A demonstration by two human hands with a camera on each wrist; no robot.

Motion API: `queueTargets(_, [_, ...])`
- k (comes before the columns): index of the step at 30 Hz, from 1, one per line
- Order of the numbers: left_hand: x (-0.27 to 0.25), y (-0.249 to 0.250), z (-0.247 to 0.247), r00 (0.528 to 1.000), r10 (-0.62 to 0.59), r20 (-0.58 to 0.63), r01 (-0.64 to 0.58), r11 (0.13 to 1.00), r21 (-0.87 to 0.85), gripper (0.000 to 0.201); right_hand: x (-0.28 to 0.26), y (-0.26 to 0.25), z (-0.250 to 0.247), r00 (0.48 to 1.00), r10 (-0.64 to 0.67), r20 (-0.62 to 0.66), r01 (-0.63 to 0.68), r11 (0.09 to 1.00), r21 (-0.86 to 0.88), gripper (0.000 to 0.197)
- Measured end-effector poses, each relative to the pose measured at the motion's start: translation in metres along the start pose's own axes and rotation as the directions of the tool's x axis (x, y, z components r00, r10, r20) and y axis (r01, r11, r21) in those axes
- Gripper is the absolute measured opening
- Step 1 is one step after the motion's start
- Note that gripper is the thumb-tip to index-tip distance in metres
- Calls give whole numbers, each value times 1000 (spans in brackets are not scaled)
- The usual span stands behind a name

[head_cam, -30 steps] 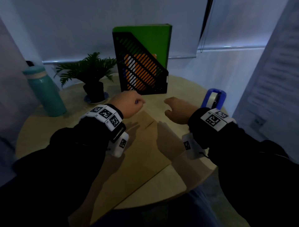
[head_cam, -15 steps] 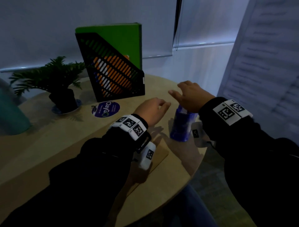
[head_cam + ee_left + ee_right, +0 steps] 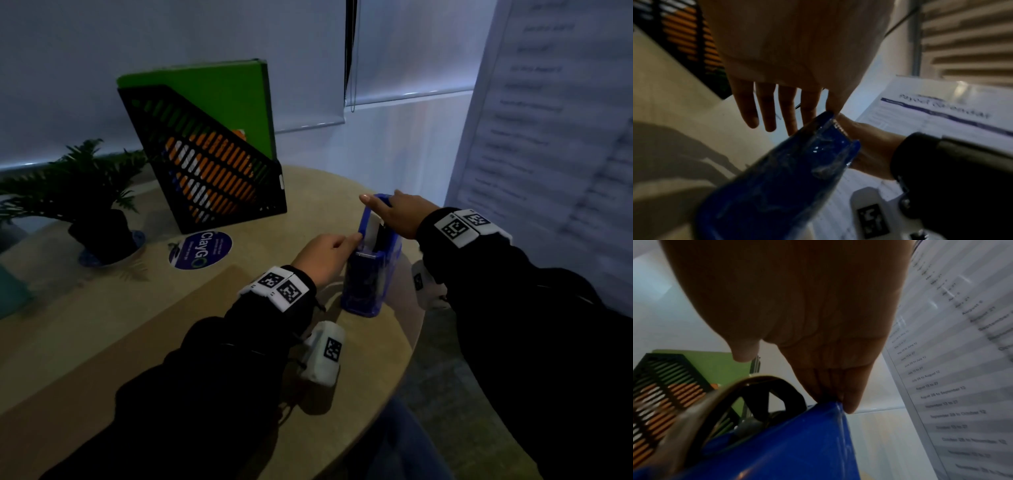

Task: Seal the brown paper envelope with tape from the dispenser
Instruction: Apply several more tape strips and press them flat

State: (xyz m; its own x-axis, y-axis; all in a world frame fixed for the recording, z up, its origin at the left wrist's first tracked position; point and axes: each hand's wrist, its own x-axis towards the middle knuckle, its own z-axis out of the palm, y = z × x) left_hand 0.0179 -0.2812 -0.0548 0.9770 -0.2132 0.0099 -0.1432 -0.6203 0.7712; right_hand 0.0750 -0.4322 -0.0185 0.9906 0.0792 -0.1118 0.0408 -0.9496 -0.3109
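The blue tape dispenser (image 3: pixel 371 270) stands near the round table's right edge, with its roll (image 3: pixel 694 410) showing in the right wrist view. My right hand (image 3: pixel 373 202) lies over its top, and its straight fingers (image 3: pixel 838 386) press on the blue rim. My left hand (image 3: pixel 349 240) reaches in from the left. Its fingers (image 3: pixel 766 105) are straight and spread, with the thumb at the cutter end (image 3: pixel 838 128). I see no tape pulled out. The brown envelope (image 3: pixel 137 335) lies flat, mostly under my left forearm.
A black mesh file holder (image 3: pixel 212 164) with a green folder stands at the back. A potted plant (image 3: pixel 96 205) and a round purple sticker (image 3: pixel 200 250) are to the left. A teal bottle (image 3: pixel 10 294) sits at the left edge, and a printed board (image 3: pixel 548 137) stands at the right.
Both hands left the envelope and moved right to the dispenser. The right hand settled on its top, and the left came to its cutter end. My head turned right.
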Motion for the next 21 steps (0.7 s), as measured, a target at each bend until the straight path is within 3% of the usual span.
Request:
queueTargets(8, [-2, 6, 3, 982, -181, 52, 187, 902, -388, 29, 8, 3, 4, 997, 50, -64, -49, 999, 14, 83])
queueTargets(13, [0, 10, -1, 969, -229, 95, 248, 880, -405, 31, 11, 1, -2, 1000, -10, -11, 9, 994, -106, 65])
queueTargets(17, [2, 12, 0, 954, -292, 72, 297, 876, -380, 23, 9, 1, -1, 999, -25, -26, 22, 995, -93, 64])
queueTargets(21, [7, 21, 3, 954, -299, 33, 284, 858, -429, 33, 6, 2, -3, 1000, -14, -24, 11, 996, -89, 71])
